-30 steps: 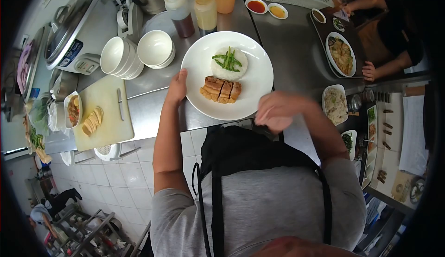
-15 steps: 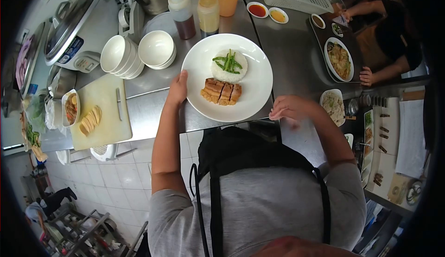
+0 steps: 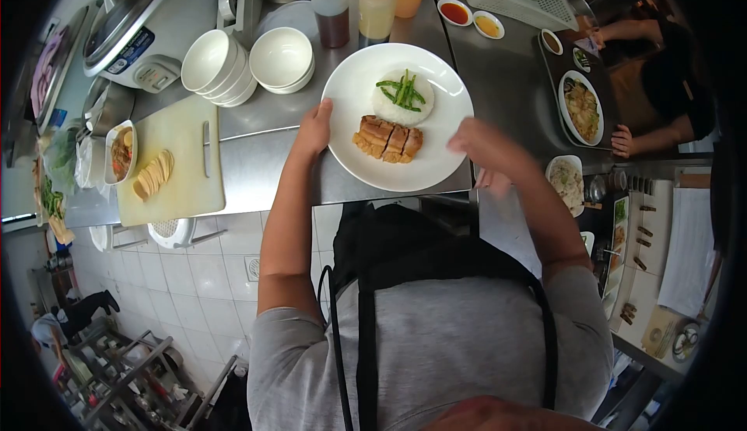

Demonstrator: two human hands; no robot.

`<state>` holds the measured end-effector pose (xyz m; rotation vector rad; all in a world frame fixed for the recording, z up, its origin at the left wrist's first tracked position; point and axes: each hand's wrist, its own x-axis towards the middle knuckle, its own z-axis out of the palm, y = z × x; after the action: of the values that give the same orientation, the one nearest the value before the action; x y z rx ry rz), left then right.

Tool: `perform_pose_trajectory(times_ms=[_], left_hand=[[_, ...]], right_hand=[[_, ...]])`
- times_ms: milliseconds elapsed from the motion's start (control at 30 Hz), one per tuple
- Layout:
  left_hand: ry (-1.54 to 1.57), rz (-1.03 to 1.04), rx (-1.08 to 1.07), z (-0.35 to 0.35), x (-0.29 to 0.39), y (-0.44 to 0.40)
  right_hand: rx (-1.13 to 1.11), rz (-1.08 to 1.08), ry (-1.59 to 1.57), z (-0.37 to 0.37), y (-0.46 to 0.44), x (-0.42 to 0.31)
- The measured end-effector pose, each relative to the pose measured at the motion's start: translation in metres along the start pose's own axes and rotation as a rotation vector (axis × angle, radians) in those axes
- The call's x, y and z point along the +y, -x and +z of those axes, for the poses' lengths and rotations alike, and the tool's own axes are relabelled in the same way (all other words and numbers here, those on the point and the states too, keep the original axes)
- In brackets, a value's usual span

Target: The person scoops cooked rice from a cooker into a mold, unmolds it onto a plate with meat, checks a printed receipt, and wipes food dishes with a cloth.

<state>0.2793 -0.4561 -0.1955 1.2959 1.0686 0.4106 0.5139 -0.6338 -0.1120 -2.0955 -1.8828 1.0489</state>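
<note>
- Plate (image 3: 443, 112), round, white and glossy, sits before us at the near edge of the table (image 3: 261, 141), whose metal is smooth and shiny; we cannot tell whether its base touches that surface.
- On it we see a grainy, rounded mound of white rice (image 3: 385, 110) topped with slim green strips (image 3: 405, 92), and just beside it browned meat (image 3: 387, 138) cut into slices.
- To the left we have two stacks of smooth white bowls (image 3: 284, 61) and a pale, flat cutting board (image 3: 183, 197) bearing thin cream-coloured slices (image 3: 153, 174).
- Behind the plate stand translucent squeeze bottles (image 3: 378, 17).
- On the cooker (image 3: 171, 22) we find a dark blue label (image 3: 132, 50), its lettering too small to read.
- Our left hand (image 3: 313, 129) has its grip closed on the plate's left rim, thumb on top.
- Our right hand (image 3: 494, 155) is blurred at the right rim; we cannot tell how far its grip is spread or whether it touches.
</note>
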Motion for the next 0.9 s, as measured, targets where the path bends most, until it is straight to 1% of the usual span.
perform_pose_trajectory(times_ms=[33,100,133,233,333,400,467,500,567,633,667,700,733,767,800,833,867,900], left_hand=[[0.015,0.012,0.016,0.001,0.0,0.001],[0.044,0.042,0.049,0.004,0.002,0.002],[0.045,0.055,0.057,0.004,0.0,0.001],[0.04,0.072,0.072,0.004,-0.006,-0.002],[0.016,0.1,0.081,0.005,-0.006,-0.003],[-0.012,0.133,0.08,0.004,-0.011,-0.007],[-0.104,0.081,0.102,0.003,-0.02,-0.003],[-0.149,0.061,0.111,0.005,-0.026,0.003],[-0.21,0.181,0.153,0.02,-0.046,0.032],[0.094,-0.292,-0.08,0.028,-0.006,0.085],[-0.012,-0.033,0.006,0.023,-0.013,0.075],[-0.116,0.227,0.094,0.013,-0.029,0.059],[-0.217,0.483,0.184,0.01,-0.022,0.053],[-0.224,0.387,0.164,0.009,-0.013,0.046],[-0.231,0.294,0.144,0.011,0.015,0.039],[-0.39,0.476,0.199,0.015,0.019,0.018],[-0.55,0.659,0.252,0.02,0.022,-0.006],[-0.587,0.667,0.223,0.026,0.031,-0.027]], right_hand=[[0.066,0.206,0.045,0.002,-0.006,-0.013],[0.17,0.13,0.382,0.027,-0.02,-0.01],[0.153,0.117,0.45,0.04,-0.026,-0.009],[0.092,0.08,0.426,0.065,-0.029,-0.018],[-0.237,-0.285,0.064,0.036,-0.011,-0.022],[-0.455,-0.277,-0.295,0.005,0.011,-0.003],[-0.28,-0.379,-0.37,-0.02,0.029,0.017],[-0.224,-0.208,-0.382,-0.031,0.04,0.024],[-0.095,0.127,-0.398,-0.049,0.058,0.036],[0.047,0.234,-0.316,-0.059,0.06,0.051],[0.114,0.288,-0.28,-0.061,0.056,0.057],[0.188,0.185,-0.179,-0.061,0.047,0.065],[0.258,0.081,-0.077,-0.061,0.032,0.076],[0.325,-0.025,0.024,-0.061,0.019,0.083],[0.363,0.001,0.047,-0.059,0.003,0.076],[0.402,0.026,0.07,-0.055,-0.017,0.064],[0.445,-0.068,0.184,-0.052,-0.037,0.061],[0.486,-0.162,0.297,-0.049,-0.056,0.062]])
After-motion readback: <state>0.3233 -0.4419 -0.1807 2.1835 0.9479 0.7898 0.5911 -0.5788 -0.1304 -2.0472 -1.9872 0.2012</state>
